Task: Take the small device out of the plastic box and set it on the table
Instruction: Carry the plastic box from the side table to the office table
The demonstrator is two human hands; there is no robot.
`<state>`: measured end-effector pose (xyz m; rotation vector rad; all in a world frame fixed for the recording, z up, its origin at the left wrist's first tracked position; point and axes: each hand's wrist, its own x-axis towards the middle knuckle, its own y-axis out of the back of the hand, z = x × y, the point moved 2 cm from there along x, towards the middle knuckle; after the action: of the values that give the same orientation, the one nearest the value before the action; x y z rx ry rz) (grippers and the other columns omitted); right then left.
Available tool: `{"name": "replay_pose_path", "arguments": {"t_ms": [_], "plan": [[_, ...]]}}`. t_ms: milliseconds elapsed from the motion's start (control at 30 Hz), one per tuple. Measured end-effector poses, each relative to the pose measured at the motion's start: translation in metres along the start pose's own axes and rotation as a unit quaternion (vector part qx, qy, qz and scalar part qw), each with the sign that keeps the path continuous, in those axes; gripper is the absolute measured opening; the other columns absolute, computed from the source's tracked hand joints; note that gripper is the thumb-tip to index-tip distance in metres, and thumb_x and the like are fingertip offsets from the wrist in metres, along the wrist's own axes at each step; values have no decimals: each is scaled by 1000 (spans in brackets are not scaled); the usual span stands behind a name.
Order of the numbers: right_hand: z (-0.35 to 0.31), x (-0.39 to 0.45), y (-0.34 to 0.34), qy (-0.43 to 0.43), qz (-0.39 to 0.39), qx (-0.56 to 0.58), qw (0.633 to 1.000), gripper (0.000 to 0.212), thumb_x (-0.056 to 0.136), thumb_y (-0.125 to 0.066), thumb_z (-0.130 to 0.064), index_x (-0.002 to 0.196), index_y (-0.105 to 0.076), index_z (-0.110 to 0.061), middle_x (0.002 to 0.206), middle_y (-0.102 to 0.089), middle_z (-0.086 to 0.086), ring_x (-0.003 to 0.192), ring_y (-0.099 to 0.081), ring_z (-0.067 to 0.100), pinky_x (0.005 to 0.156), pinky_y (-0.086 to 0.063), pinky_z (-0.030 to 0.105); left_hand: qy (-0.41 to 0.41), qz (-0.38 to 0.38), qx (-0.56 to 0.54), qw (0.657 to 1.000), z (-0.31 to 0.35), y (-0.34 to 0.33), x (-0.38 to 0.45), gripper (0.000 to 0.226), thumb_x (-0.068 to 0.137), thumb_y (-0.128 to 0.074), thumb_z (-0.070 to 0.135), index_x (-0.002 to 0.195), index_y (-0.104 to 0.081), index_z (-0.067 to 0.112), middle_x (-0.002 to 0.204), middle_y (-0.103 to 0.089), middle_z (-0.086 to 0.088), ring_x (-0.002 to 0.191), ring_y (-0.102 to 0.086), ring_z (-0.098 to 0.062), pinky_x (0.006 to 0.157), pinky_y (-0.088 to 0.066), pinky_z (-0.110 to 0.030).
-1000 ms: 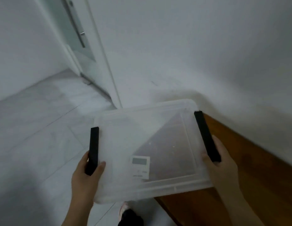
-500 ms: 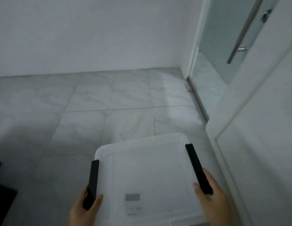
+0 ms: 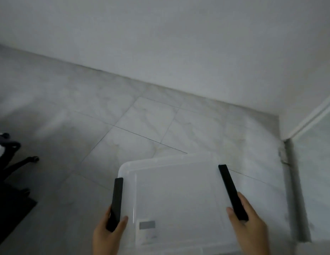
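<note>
Device (image 3: 146, 230) lies inside the lidded plastic box (image 3: 175, 196), left hand (image 3: 107, 234) and right hand (image 3: 249, 224) each clenched in a grip on its black latches, carrying it level.

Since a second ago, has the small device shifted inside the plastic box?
Yes. The small device now sits closer to the left black clip and the near edge of the plastic box than it did; earlier it lay nearer the middle.

Your hands are occupying both black clips: left hand (image 3: 107, 234) on the left one, right hand (image 3: 249, 223) on the right. The lid (image 3: 177, 192) is covering the box, blocking access to the device (image 3: 146, 231). A chair base (image 3: 11, 153) is standing far left, well apart.
</note>
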<state>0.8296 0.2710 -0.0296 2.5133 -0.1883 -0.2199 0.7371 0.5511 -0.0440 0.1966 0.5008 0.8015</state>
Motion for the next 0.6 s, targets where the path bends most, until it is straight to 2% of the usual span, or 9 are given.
{"name": "replay_pose_path", "arguments": {"t_ms": [100, 167, 200, 267, 300, 367, 433, 533, 600], "plan": [[-43, 74, -60, 44, -53, -20, 997, 52, 70, -70, 1, 120, -54, -5, 111, -65, 23, 97, -61, 37, 71, -37, 8, 11, 80, -28, 996, 18, -1, 61, 51, 67, -69, -11, 116, -55, -6, 100, -61, -15, 86, -64, -11, 60, -37, 9], [-73, 113, -102, 67, -81, -22, 994, 52, 69, -71, 2, 118, -55, -4, 107, -66, 25, 94, -62, 38, 72, -36, 9, 28, 117, -57, 991, 25, -1, 103, 51, 67, -69, -13, 115, -56, -6, 100, -61, -16, 82, -68, -5, 54, -32, 13], [-87, 133, -126, 80, -97, -22, 992, 52, 69, -71, 2, 118, -55, -5, 105, -66, 27, 93, -62, 39, 73, -38, 14, 34, 128, -75, 988, 29, 0, 126, 51, 67, -69, -14, 115, -56, -6, 99, -60, -16, 67, -63, 13, 54, -32, 13], [-121, 172, -174, 100, -122, -35, 987, 52, 69, -71, 2, 118, -55, -5, 101, -66, 30, 91, -61, 42, 77, -45, 28, 43, 146, -90, 984, 44, 4, 177, 50, 67, -68, -15, 115, -56, -7, 98, -60, -14, 50, -52, 24, 53, -34, 12], [-139, 187, -193, 105, -126, -40, 986, 52, 68, -72, 3, 118, -56, -4, 99, -65, 31, 90, -61, 43, 78, -46, 27, 49, 156, -85, 983, 53, 6, 199, 50, 67, -68, -15, 115, -56, -7, 100, -61, -15, 54, -55, 21, 53, -34, 12], [-178, 223, -238, 108, -123, -43, 986, 52, 67, -72, 5, 116, -57, -2, 97, -65, 32, 90, -61, 43, 72, -40, 1, 57, 189, -65, 978, 75, 14, 255, 51, 67, -69, -13, 116, -56, -6, 105, -63, -19, 80, -66, -6, 54, -33, 13], [-224, 258, -282, 106, -122, -31, 986, 51, 66, -72, 7, 114, -58, 0, 96, -66, 32, 89, -61, 43, 65, -31, -11, 62, 211, -69, 973, 100, 26, 312, 52, 67, -70, -11, 117, -56, -5, 105, -63, -20, 97, -58, -23, 54, -32, 14], [-286, 306, -341, 121, -142, -17, 982, 51, 65, -73, 8, 113, -59, 0, 95, -67, 28, 82, -61, 38, 61, -28, -15, 58, 226, -85, 969, 136, 38, 388, 50, 67, -70, -10, 116, -57, -5, 101, -62, -15, 99, -56, -24, 57, -32, 14], [-321, 341, -383, 136, -159, -18, 978, 51, 63, -74, 8, 112, -60, 1, 93, -67, 24, 71, -61, 19, 60, -26, -16, 51, 235, -90, 967, 154, 43, 439, 49, 68, -70, -9, 115, -58, -4, 100, -63, -14, 100, -57, -25, 66, -39, 7]]}}
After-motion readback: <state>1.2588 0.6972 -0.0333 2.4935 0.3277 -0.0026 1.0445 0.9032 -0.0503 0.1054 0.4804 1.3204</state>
